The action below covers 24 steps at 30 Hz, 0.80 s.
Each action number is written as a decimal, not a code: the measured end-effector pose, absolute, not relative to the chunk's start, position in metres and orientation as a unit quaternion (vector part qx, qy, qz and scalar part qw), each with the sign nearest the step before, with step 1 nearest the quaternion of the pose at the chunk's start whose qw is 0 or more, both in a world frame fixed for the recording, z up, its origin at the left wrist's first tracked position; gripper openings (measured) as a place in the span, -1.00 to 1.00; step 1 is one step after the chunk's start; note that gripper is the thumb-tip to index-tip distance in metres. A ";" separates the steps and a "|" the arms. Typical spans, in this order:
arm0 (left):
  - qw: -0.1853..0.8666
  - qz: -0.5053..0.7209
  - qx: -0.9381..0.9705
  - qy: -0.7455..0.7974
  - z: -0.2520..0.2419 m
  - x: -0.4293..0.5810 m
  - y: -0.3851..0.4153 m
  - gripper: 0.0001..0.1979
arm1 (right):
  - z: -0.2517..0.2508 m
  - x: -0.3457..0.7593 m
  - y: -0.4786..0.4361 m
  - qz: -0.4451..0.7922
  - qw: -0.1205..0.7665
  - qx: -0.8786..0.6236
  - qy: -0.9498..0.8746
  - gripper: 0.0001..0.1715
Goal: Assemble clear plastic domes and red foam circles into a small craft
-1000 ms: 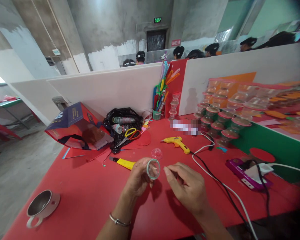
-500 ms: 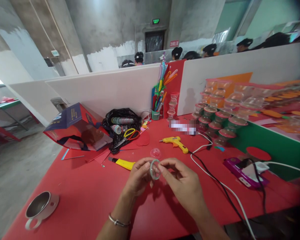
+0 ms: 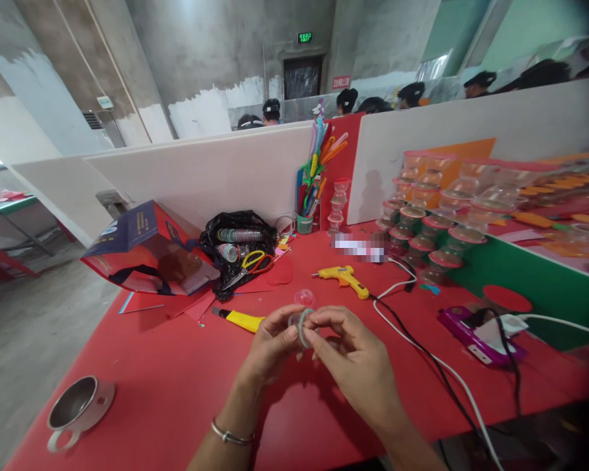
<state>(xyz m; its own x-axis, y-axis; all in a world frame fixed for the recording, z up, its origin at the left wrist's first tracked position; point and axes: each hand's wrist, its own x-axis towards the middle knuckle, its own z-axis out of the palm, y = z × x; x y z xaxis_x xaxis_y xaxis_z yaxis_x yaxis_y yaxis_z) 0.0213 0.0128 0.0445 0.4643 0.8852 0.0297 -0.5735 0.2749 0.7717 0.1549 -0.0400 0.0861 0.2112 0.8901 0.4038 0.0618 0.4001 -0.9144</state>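
Both of my hands meet over the red table (image 3: 167, 379) around a small clear plastic cup with a green rim (image 3: 302, 325). My left hand (image 3: 269, 347) pinches the cup from the left with thumb and fingers. My right hand (image 3: 356, 363) has its fingertips closed on the cup's rim from the right. Just beyond them a second clear dome-shaped piece (image 3: 304, 298) lies on the table. A yellow utility knife (image 3: 239, 318) lies to the left of my hands, and a yellow glue gun (image 3: 342, 277) lies behind them.
A metal cup (image 3: 76, 409) stands at the near left. A red and blue bag (image 3: 147, 252), a black bag with tape rolls and scissors (image 3: 243, 252) lie at the back. Rows of clear cups (image 3: 436, 216), a purple power strip (image 3: 481, 333) and cables (image 3: 432, 366) are at the right. People sit behind the white partitions.
My right hand has come in from the right and closed its fingertips on the cup that my left hand was holding alone. The cup has turned more edge-on.
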 end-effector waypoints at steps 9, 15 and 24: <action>0.768 0.467 0.375 0.228 0.044 0.021 0.012 -0.58 | 0.086 0.156 -0.041 0.301 0.617 -0.468 -0.557 -0.95; 0.756 0.469 0.390 0.238 0.048 0.021 0.012 -0.58 | 0.087 0.160 -0.041 0.279 0.602 -0.480 -0.573 -0.95; 0.756 0.468 0.391 0.238 0.049 0.020 0.012 -0.59 | 0.086 0.160 -0.042 0.264 0.594 -0.481 -0.588 -0.95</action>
